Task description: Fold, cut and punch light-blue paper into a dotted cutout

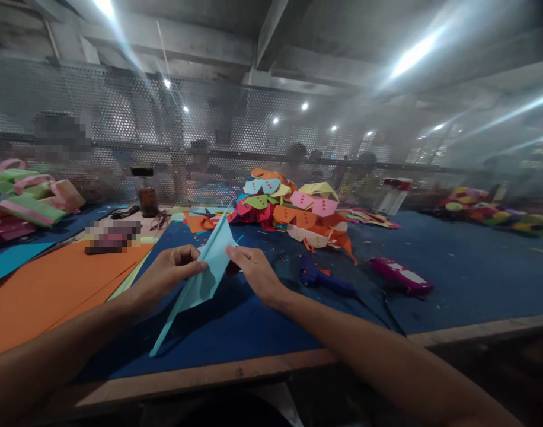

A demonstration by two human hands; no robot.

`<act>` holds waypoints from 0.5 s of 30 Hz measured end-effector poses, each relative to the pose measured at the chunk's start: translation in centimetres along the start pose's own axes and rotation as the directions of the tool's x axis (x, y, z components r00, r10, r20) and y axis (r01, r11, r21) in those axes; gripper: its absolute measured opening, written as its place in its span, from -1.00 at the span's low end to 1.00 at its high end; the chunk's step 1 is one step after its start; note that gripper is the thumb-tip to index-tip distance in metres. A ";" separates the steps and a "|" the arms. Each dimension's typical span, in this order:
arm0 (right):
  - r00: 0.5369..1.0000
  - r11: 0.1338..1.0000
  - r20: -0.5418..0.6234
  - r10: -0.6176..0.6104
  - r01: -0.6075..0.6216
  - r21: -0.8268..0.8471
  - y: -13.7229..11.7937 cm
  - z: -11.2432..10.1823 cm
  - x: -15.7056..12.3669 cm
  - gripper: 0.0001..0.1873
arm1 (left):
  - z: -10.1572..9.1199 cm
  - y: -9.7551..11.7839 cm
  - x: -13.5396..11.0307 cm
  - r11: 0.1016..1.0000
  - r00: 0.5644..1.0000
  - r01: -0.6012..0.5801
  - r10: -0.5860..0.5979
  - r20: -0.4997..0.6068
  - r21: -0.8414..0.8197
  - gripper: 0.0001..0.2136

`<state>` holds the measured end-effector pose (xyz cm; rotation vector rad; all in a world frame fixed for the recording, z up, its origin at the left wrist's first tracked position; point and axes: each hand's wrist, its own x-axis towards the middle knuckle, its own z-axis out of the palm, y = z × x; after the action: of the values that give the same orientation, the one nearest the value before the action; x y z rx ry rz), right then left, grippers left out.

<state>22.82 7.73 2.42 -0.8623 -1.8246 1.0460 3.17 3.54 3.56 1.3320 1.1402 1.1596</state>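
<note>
Between my two hands is a light blue folded paper [216, 258], tilted above the blue table cover, with a long narrow strip along its left edge reaching down toward the table's front. My left hand [176, 267] pinches the paper near that strip, thumb pointing right. From the other side my right hand [256, 273] grips the right edge, thumb on the near face and the other fingers partly hidden behind. A blue glue gun [322, 277] lies on the table to the right of my right hand. Beyond the paper rises a heap of colourful folded paper pieces [293, 207] with dots on them.
Orange sheets [85, 284] lie at the left, with a blurred-out object [112, 236] on them. Behind stands a dark-lidded jar [146, 193]. A magenta device [401, 277] lies at right. More paper pieces [31, 198] are piled far left. A perforated metal screen [218, 118] closes off the back.
</note>
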 end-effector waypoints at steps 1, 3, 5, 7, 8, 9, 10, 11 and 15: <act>1.000 1.000 -0.003 0.009 -0.009 0.003 0.0 0.0 0.0 -0.39 | -0.1 -0.1 0.0 1.000 1.000 -0.002 0.002 0.005 0.001 -0.65; 1.000 1.000 0.000 0.017 -0.016 -0.010 0.1 0.0 0.0 -0.37 | -0.2 -0.3 0.1 1.000 1.000 -0.004 0.004 0.012 -0.002 -0.66; 1.000 0.999 0.016 0.010 -0.009 -0.036 0.2 0.0 0.0 -0.38 | -0.3 -0.5 0.1 1.000 1.000 -0.005 0.005 0.020 -0.002 -0.66; 1.000 0.998 0.027 0.006 -0.005 -0.063 0.2 0.1 0.0 -0.39 | -0.4 -0.6 0.1 1.000 1.000 -0.006 0.006 0.028 0.001 -0.65; 1.000 0.997 0.026 0.010 -0.008 -0.073 0.3 0.1 0.0 -0.38 | -0.4 -0.6 0.1 1.000 0.999 -0.007 0.007 0.033 0.004 -0.66; 1.000 0.997 0.017 0.019 -0.017 -0.077 0.2 0.1 0.0 -0.37 | -0.4 -0.6 0.1 1.000 0.999 -0.009 0.009 0.035 0.006 -0.66; 1.000 0.997 0.007 0.030 -0.030 -0.076 0.2 0.1 0.0 -0.35 | -0.4 -0.6 0.0 1.000 0.999 -0.012 0.012 0.036 0.007 -0.66; 0.999 0.997 -0.004 0.042 -0.042 -0.070 0.1 0.1 -0.1 -0.34 | -0.3 -0.6 0.0 1.000 0.999 -0.013 0.013 0.035 0.007 -0.66; 0.998 0.996 0.023 0.056 -0.054 -0.066 -0.1 0.2 -0.2 -0.32 | -0.4 -0.7 0.1 1.000 1.000 -0.005 0.005 0.023 0.005 -0.64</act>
<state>22.71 7.45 2.37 -0.9476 -1.8743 1.0400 2.78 3.77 2.85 1.3501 1.1246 1.1427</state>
